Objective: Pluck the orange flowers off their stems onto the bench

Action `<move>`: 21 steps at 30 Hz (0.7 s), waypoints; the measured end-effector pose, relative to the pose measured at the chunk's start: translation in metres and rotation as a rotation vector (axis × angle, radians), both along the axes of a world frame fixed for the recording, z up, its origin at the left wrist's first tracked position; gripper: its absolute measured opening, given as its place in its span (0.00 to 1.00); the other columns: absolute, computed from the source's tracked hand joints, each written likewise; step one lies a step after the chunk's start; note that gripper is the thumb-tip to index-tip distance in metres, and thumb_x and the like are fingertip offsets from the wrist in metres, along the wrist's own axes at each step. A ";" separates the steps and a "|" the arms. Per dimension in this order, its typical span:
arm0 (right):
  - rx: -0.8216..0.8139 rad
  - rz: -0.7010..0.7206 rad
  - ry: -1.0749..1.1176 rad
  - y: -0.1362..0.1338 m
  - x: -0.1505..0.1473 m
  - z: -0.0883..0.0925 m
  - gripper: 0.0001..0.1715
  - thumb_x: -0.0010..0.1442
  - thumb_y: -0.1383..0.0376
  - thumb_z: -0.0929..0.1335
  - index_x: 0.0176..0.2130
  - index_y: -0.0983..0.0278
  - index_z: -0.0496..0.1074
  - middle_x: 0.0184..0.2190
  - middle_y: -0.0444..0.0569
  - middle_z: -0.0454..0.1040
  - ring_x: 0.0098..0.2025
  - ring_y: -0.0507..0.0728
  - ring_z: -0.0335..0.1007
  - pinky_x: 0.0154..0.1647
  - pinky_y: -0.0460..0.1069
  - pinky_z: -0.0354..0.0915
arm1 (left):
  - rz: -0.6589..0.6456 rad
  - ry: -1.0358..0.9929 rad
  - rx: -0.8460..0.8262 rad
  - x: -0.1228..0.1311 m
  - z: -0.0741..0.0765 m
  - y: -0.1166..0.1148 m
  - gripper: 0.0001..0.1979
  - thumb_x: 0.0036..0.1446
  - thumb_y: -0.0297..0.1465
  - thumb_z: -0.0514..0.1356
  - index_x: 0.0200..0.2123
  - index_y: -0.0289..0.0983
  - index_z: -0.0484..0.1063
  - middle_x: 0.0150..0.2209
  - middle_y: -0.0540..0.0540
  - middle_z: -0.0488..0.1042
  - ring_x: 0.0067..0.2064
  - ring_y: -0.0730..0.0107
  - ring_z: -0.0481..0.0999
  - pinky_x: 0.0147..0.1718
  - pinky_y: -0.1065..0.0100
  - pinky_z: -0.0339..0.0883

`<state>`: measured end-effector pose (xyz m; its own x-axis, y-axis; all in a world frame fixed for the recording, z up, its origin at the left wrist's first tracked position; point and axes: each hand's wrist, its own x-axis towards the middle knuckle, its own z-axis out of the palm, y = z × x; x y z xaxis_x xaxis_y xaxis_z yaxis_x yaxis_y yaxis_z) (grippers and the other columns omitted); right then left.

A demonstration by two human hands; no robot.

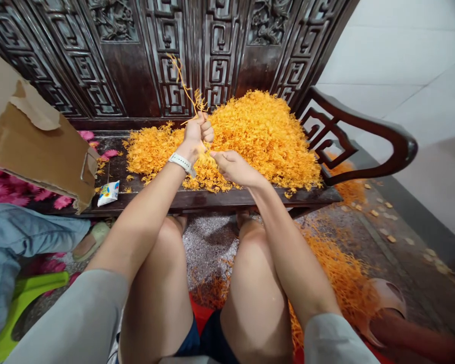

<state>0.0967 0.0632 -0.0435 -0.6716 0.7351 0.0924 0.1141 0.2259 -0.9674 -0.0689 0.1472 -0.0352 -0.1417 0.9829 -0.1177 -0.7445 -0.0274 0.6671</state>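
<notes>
Bench (212,201), one orange heap (258,136), two hands (195,135)

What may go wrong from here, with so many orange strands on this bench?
The pile of orange strands reaches the front edge of the wooden bench, so more may slip to the floor, where loose strands lie. The left hand raises a thin sprig near the carved panel; its ends might catch there.

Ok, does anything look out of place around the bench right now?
Yes. Orange strands lie spilled on the floor, off the right side of the dark wooden bench, far from the main heap. Also, a torn cardboard sheet leans awkwardly over the bench's left end, with its upper layer ripped.
</notes>
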 end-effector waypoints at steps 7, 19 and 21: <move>-0.076 0.594 -0.083 -0.043 0.027 0.038 0.30 0.69 0.43 0.70 0.30 0.64 0.70 0.24 0.42 0.65 0.24 0.47 0.59 0.24 0.45 0.58 | 0.217 -0.038 -0.040 -0.064 -0.027 0.002 0.22 0.78 0.37 0.52 0.28 0.40 0.55 0.17 0.60 0.43 0.15 0.80 0.42 0.15 0.74 0.40; 0.016 -0.306 0.038 0.039 0.024 -0.033 0.40 0.65 0.51 0.76 0.68 0.62 0.65 0.51 0.58 0.75 0.42 0.59 0.74 0.37 0.52 0.73 | 0.088 0.089 -0.153 -0.022 -0.033 0.011 0.18 0.78 0.40 0.52 0.33 0.40 0.60 0.17 0.60 0.47 0.15 0.79 0.44 0.17 0.71 0.38; 0.027 -0.230 0.062 0.035 0.021 -0.033 0.30 0.67 0.49 0.74 0.59 0.63 0.71 0.43 0.54 0.78 0.37 0.55 0.73 0.35 0.49 0.71 | 0.021 0.130 -0.122 -0.012 -0.034 0.013 0.17 0.79 0.38 0.50 0.34 0.41 0.60 0.17 0.60 0.46 0.15 0.79 0.45 0.17 0.71 0.38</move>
<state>0.1177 0.0980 -0.0762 -0.4794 0.8647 0.1498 0.1065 0.2268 -0.9681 -0.0812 0.1604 -0.0696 -0.1840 0.9591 -0.2149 -0.6518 0.0446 0.7571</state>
